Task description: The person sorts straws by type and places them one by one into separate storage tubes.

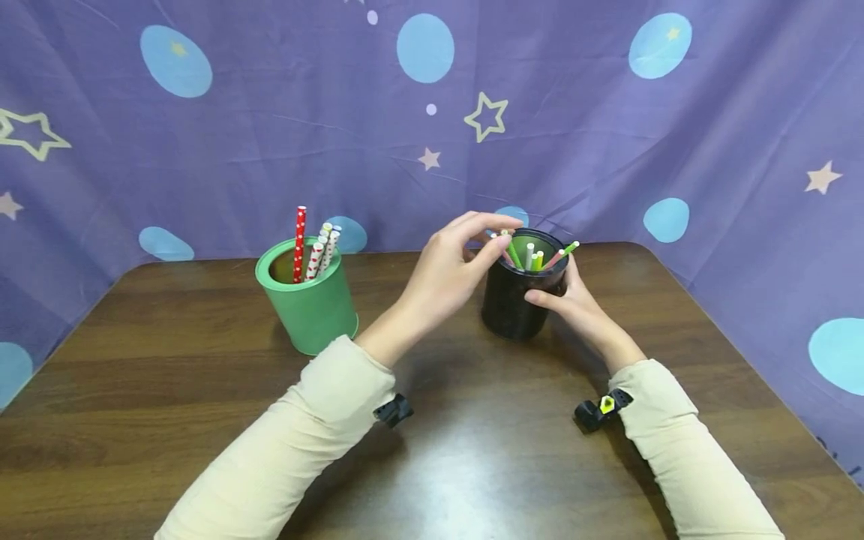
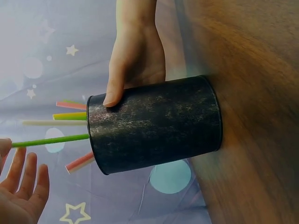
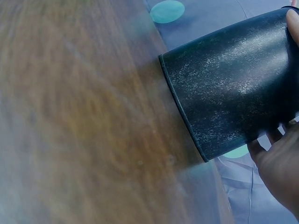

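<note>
Thumb and fingertips of my left hand (image 1: 445,262) pinch the top end of a green straw (image 2: 51,141), whose lower end is inside the black can (image 1: 516,307). My right hand (image 1: 583,307) grips the can around its right side, with the thumb on the front near the rim. The can stands upright on the table. Other straws poke out of it: a yellow one (image 2: 70,116), a white one (image 2: 53,123) and some pink ones, such as the pink straw (image 2: 80,162) beside the green one. Most of the right fingers are hidden behind the can in the head view.
On the left of the wooden table (image 1: 202,420) stands a green can (image 1: 313,319) that holds a red patterned straw (image 1: 300,240) and several white patterned straws (image 1: 329,251). Behind the table hangs a purple curtain (image 1: 304,97) with stars and blue spots.
</note>
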`<state>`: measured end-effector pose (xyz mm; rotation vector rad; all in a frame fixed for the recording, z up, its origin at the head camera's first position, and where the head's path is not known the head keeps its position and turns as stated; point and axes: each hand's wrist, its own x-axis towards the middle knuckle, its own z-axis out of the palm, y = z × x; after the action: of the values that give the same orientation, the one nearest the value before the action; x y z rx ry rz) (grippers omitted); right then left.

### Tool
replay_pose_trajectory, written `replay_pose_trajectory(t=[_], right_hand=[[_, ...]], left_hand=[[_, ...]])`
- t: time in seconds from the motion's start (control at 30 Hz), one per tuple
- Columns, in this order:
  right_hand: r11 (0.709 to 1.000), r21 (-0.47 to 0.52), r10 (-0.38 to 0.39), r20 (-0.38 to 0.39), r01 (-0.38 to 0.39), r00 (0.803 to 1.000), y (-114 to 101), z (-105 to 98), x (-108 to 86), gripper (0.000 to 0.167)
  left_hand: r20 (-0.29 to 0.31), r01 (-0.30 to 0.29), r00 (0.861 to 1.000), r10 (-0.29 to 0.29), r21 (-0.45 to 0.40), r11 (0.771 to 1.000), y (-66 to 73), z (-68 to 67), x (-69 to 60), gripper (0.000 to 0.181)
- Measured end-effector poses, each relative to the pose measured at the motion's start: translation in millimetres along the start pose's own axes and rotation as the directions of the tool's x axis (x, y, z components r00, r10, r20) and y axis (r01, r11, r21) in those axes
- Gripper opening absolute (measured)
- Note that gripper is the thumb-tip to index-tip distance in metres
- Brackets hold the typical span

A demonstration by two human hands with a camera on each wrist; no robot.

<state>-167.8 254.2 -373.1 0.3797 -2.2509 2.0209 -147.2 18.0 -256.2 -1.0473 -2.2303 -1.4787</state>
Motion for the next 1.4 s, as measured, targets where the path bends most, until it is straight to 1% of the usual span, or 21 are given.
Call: replay_pose_trajectory(t=[0.13, 0.27, 0.4, 0.53, 0.63, 0.73, 0.8, 0.9, 0.97, 1.03, 1.13, 1.23, 1.27, 1.33, 1.4], right_hand=[[1.000, -0.001, -0.004, 0.002, 0.004, 1.000, 1, 1, -0.2, 0.082], [1.000, 0.004, -0.012, 0.009, 0.012, 1.000, 0, 3, 2.2, 0.080], [1.000, 0.001, -0.008, 0.014, 0.008, 1.000, 1, 3, 4.7, 0.080], [1.000, 0.011, -0.021, 0.021, 0.021, 1.000, 2, 3, 6.3, 0.080], [0.998, 0.027, -0.052, 0.036, 0.051, 0.998, 3, 1, 6.7, 0.079], [0.995, 0.057, -0.085, 0.060, 0.081, 0.995, 8, -5, 8.2, 0.079], [0.991, 0.094, -0.108, 0.086, 0.100, 0.990, 19, -12, 12.1, 0.079], [0.983, 0.149, -0.128, 0.128, 0.108, 0.984, 37, -26, 16.9, 0.076], [0.984, 0.145, -0.125, 0.146, 0.104, 0.981, 39, -32, 15.8, 0.078], [0.986, 0.138, -0.119, 0.155, 0.098, 0.981, 34, -34, 12.0, 0.080], [0.995, 0.065, -0.086, 0.166, 0.076, 0.982, 15, -34, 1.9, 0.086], [0.999, -0.027, -0.012, 0.176, 0.017, 0.984, -2, -35, -8.8, 0.091], [0.996, -0.085, 0.016, 0.176, -0.001, 0.984, -10, -35, -12.9, 0.093], [0.988, -0.153, 0.059, 0.176, -0.032, 0.983, -20, -39, -19.3, 0.098], [0.977, -0.207, 0.079, 0.167, -0.043, 0.983, -26, -44, -24.9, 0.100]], left_hand=[[0.008, -0.007, 1.000, 0.007, -0.005, 1.000, 1.6, 0.4, 2.5, 0.023], [0.002, -0.012, 1.000, 0.012, 0.007, 1.000, 3.4, -4.9, 0.8, 0.024], [-0.007, -0.020, 1.000, 0.021, 0.043, 0.999, 4.7, -14.0, -6.4, 0.024], [-0.014, -0.068, 0.997, 0.070, 0.097, 0.993, 7.5, -25.8, -17.1, 0.024], [-0.025, -0.111, 0.993, 0.116, 0.147, 0.983, 9.2, -34.2, -26.5, 0.024], [-0.034, -0.129, 0.990, 0.139, 0.204, 0.970, 9.2, -41.1, -38.3, 0.024], [-0.035, -0.127, 0.990, 0.140, 0.252, 0.959, 8.2, -45.1, -46.3, 0.025], [-0.030, -0.120, 0.990, 0.137, 0.325, 0.938, 5.8, -51.4, -57.5, 0.025], [-0.028, -0.115, 0.991, 0.134, 0.364, 0.924, 4.3, -56.5, -64.4, 0.026], [-0.030, -0.114, 0.990, 0.136, 0.392, 0.913, 2.4, -62.7, -71.2, 0.027], [-0.038, -0.115, 0.989, 0.144, 0.424, 0.898, -1.1, -72.9, -81.4, 0.028], [-0.051, -0.111, 0.987, 0.150, 0.457, 0.883, -4.7, -83.7, -93.4, 0.029], [-0.054, -0.106, 0.987, 0.148, 0.470, 0.876, -5.5, -87.7, -97.8, 0.029], [-0.067, -0.088, 0.988, 0.141, 0.507, 0.858, -6.7, -96.0, -107.2, 0.030], [-0.079, -0.071, 0.988, 0.136, 0.547, 0.834, -7.6, -105.2, -116.3, 0.030]])
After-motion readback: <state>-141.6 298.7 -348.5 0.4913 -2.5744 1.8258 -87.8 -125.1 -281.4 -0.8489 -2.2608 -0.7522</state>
